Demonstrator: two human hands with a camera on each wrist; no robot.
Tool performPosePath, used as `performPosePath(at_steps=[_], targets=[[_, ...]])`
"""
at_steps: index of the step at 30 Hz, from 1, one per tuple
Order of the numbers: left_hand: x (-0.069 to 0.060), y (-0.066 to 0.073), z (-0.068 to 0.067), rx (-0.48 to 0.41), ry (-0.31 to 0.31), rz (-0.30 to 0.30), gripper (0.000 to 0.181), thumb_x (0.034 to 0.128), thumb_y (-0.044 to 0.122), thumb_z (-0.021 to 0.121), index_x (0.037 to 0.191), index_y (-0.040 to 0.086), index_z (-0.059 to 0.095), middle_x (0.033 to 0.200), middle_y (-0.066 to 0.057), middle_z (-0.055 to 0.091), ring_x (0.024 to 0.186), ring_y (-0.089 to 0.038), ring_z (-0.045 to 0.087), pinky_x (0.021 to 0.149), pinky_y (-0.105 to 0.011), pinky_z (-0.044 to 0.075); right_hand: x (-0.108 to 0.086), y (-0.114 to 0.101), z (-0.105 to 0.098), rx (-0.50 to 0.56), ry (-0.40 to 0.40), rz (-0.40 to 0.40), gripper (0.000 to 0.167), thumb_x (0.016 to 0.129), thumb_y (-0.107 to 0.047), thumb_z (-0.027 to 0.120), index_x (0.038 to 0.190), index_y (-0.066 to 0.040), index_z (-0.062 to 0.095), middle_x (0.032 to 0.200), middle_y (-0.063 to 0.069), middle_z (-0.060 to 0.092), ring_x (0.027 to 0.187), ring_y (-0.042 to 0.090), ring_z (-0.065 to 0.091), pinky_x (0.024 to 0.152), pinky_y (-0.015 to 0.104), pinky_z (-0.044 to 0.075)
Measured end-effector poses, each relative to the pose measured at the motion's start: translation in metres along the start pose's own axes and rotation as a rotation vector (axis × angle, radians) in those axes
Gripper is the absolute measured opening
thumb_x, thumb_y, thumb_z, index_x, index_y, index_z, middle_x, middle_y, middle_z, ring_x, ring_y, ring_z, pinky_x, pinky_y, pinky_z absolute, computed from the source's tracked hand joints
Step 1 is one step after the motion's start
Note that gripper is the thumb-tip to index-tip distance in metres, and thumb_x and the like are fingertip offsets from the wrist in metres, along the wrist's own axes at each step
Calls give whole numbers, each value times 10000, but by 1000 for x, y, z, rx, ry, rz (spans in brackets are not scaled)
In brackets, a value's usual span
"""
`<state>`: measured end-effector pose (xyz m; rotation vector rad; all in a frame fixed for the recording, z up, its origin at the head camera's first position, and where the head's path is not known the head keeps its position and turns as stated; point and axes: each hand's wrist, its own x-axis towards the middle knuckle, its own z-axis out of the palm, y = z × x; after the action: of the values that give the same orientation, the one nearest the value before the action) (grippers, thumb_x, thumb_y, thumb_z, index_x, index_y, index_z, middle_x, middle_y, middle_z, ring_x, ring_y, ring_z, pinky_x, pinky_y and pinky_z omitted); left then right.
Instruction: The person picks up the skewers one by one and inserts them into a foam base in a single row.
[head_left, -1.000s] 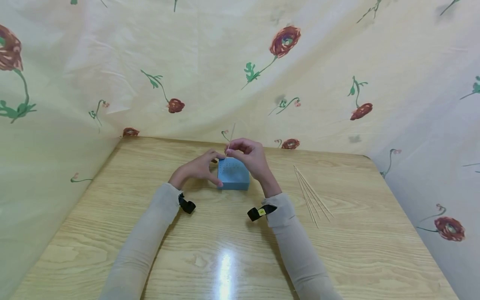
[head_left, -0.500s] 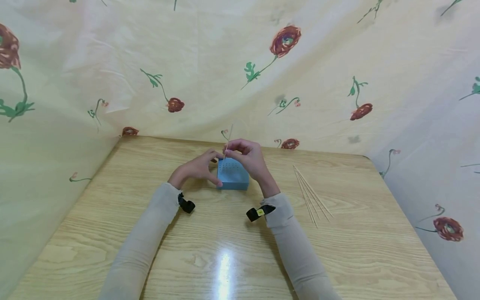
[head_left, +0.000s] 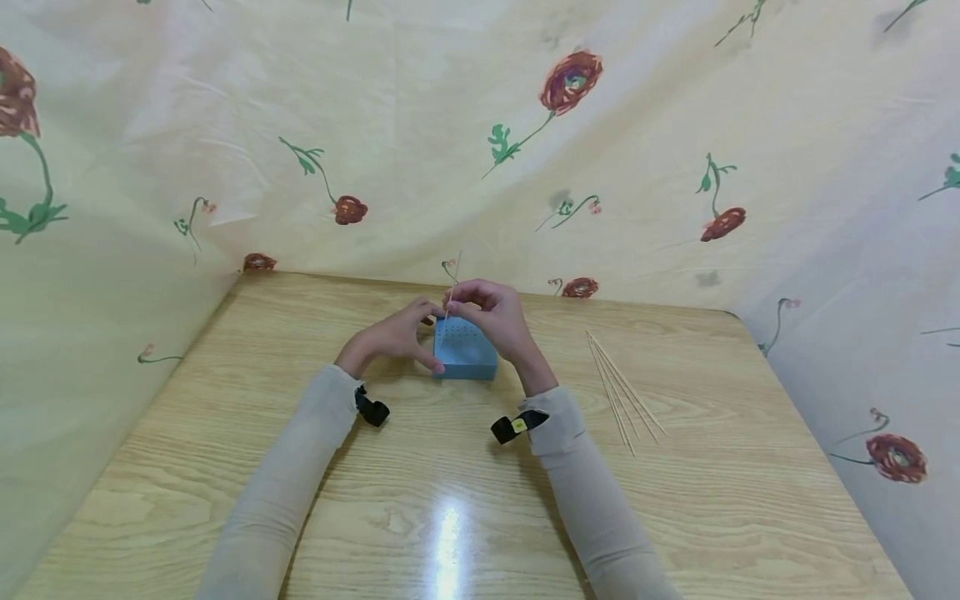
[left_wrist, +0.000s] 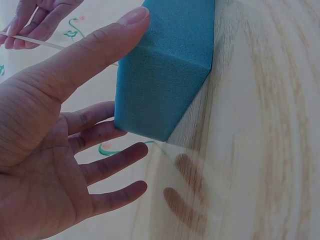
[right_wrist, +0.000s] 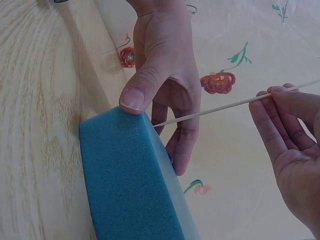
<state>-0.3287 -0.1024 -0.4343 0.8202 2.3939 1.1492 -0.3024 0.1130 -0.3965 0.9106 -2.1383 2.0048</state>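
Note:
A blue foam block (head_left: pixel 471 354) stands on the table, its top dotted with rows of small holes toward the back. My left hand (head_left: pixel 393 333) holds the block at its left side. Its thumb presses the near left corner and fingers touch the far side; in the left wrist view two lower fingers of the left hand (left_wrist: pixel 65 135) stretch out free. Between thumb and fingertips, my right hand (head_left: pixel 498 321) pinches a thin wooden skewer (right_wrist: pixel 215 109). The skewer slants up, its lower end at the block's top near the left edge; whether it sits in a hole cannot be told.
Several loose wooden skewers (head_left: pixel 609 375) lie fanned out on the table to the right of the block. Behind the wood-grain table (head_left: pixel 420 508) hangs a flowered cloth (head_left: pixel 442 125), which also closes off both sides.
My right hand has shifted slightly left and down with the skewer, whose lower end now shows farther forward over the block's top. The left hand and block stay nearly in place.

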Motion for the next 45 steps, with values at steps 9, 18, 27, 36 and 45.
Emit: performPosePath(at_steps=[9,18,27,36,45], targets=[[1,-1,0,13,-2,8,916,748,243,931,1482,25,428,1479,-160,370,1412,-408,394,1190,-514,377,0,-2,0,3,0,4,122,936,61,672,1032,134,688,1058,251,699,932,129,696,882,271,600],[0,-1,0,13,-1,4,922,745,235,932,1484,22,423,1476,-159,369,1413,-405,392,1194,-509,374,0,-1,0,4,-3,-11,108,940,58,669,1024,123,692,1022,103,728,927,123,699,884,281,602],[-1,-1,0,16,1,6,932,742,251,935,1489,32,424,1462,-140,379,1412,-393,397,1196,-499,374,-1,0,1,1,-6,-4,108,940,52,673,1022,119,693,1004,15,726,925,128,698,888,283,601],[-2,0,0,10,-1,9,937,746,245,932,1499,32,416,1459,-140,379,1412,-396,393,1194,-507,375,-1,-2,2,3,1,0,110,941,53,670,1026,121,690,992,2,724,904,125,697,871,272,600],[-3,2,1,-1,-2,-4,926,751,227,928,1495,28,413,1467,-151,374,1423,-403,387,1202,-505,366,-1,-3,3,0,10,8,116,946,39,671,1034,112,692,992,3,723,909,128,696,876,276,603]])
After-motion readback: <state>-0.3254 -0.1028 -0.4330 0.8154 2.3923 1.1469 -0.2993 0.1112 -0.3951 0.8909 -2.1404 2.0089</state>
